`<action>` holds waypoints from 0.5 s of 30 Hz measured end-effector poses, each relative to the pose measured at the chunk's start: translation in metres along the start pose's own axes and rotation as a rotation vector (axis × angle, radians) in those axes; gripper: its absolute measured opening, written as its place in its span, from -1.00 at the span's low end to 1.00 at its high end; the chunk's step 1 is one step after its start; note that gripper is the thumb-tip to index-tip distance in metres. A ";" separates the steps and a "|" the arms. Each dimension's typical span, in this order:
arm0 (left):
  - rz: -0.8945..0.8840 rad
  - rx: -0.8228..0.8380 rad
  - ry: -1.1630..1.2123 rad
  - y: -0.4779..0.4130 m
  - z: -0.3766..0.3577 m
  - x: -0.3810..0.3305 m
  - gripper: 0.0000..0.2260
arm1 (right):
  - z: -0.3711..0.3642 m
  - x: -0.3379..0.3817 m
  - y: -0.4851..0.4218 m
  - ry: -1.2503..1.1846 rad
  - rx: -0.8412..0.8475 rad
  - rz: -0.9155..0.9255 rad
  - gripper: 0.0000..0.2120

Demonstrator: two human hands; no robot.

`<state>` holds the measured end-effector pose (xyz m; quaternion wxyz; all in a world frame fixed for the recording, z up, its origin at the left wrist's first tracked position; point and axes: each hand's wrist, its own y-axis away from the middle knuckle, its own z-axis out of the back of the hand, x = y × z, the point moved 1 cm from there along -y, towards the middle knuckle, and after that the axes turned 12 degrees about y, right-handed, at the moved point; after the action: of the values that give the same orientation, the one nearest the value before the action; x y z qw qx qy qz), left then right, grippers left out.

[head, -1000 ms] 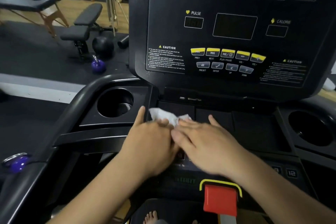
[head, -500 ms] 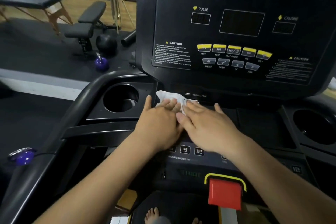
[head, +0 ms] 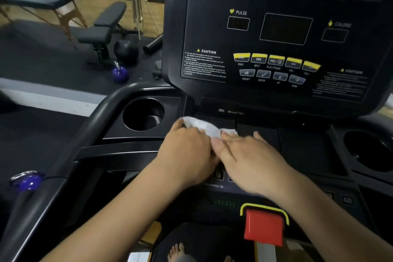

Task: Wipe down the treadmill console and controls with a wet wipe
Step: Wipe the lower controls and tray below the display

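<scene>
The black treadmill console [head: 282, 34] stands upright ahead, with dark displays and a row of yellow and grey buttons [head: 276, 61]. Below it lies a flat black tray [head: 302, 151]. A crumpled white wet wipe [head: 204, 126] lies on the left part of this tray, just below the display panel. My left hand [head: 187, 151] and my right hand [head: 253, 159] lie side by side on the wipe and press it down with flat fingers. The near part of the wipe is hidden under both hands.
A round cup holder [head: 144, 115] sits left of the hands, another cup holder [head: 370, 151] at the right. A red safety stop [head: 263, 227] lies near me. The curved handrail [head: 63, 166] runs along the left. A bench [head: 102, 27] and a kettlebell [head: 120, 73] stand beyond.
Both hands slid the wipe away from me, from the tray's front part toward the base of the display panel. They stay together on the wipe.
</scene>
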<state>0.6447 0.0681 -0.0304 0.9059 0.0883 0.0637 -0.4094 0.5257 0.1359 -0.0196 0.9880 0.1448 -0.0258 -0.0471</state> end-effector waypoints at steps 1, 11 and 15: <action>-0.054 -0.039 -0.002 0.012 0.002 -0.005 -0.36 | -0.002 0.003 0.014 -0.003 -0.021 0.028 -0.24; 0.047 -0.006 -0.051 -0.005 0.008 -0.010 -0.62 | 0.000 -0.009 -0.010 -0.027 -0.020 -0.023 -0.43; 0.011 0.047 -0.057 0.023 -0.004 -0.018 -0.52 | -0.014 -0.008 0.023 -0.065 -0.041 0.017 -0.34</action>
<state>0.6495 0.0970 -0.0288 0.9071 0.0983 0.0280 -0.4082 0.5203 0.1624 -0.0265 0.9897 0.1228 -0.0582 -0.0440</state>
